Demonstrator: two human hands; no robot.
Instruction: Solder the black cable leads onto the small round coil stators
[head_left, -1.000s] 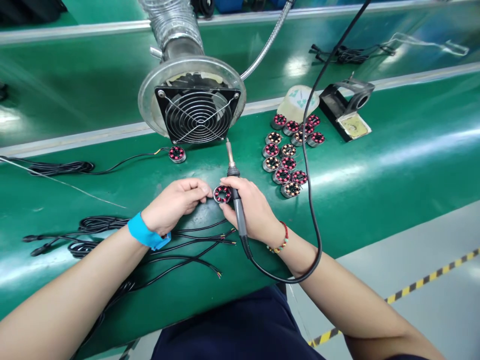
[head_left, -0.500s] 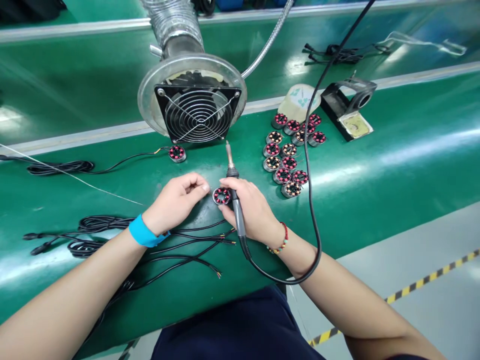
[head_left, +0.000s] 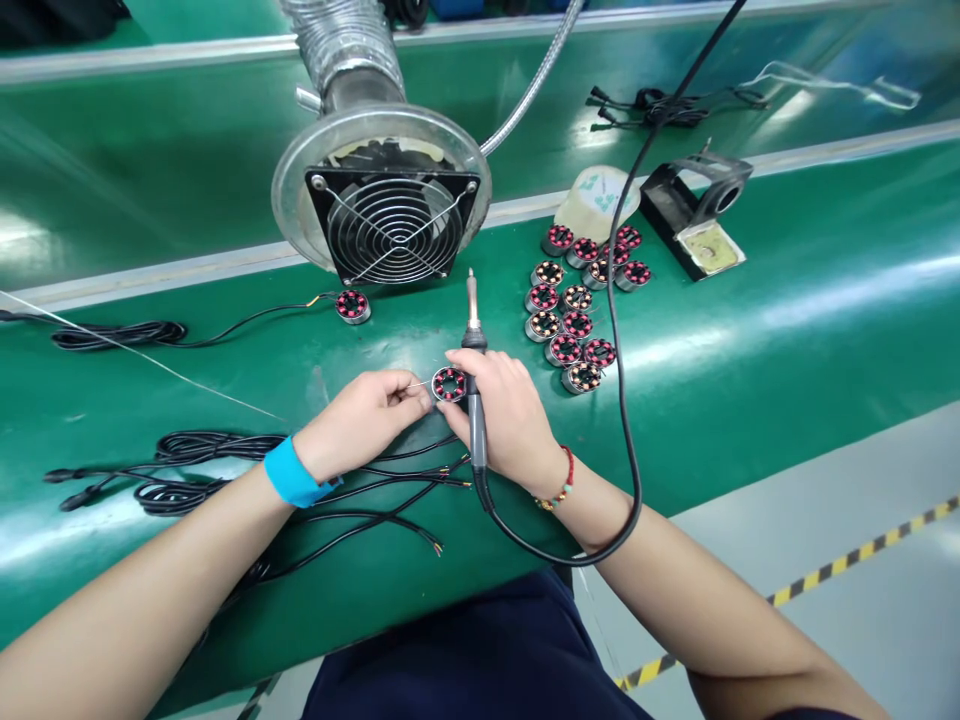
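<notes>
My right hand (head_left: 510, 410) is closed around a soldering iron (head_left: 478, 415), whose tip points away from me toward the fan. The same hand's thumb and fingers also hold a small ring-shaped motor stator (head_left: 448, 384) with red windings. To its left, my left hand (head_left: 382, 415) pinches a thin wire (head_left: 418, 383) beside the stator's rim. Whether that wire is joined to the stator I cannot tell. Another stator (head_left: 352, 306), with a black cable running from it, rests on the green bench near the fan.
A fume-extractor fan (head_left: 397, 232) hangs ahead of my hands. Several stators (head_left: 563, 349) stand to the right, near the iron stand (head_left: 694, 215). Black cables (head_left: 187, 445) lie on the left and under my left wrist. The iron's cord (head_left: 619, 360) loops over the right side.
My left hand has moved right, up to the stator, and now pinches a thin wire there. The soldering iron and stator have shifted slightly right and away from me.
</notes>
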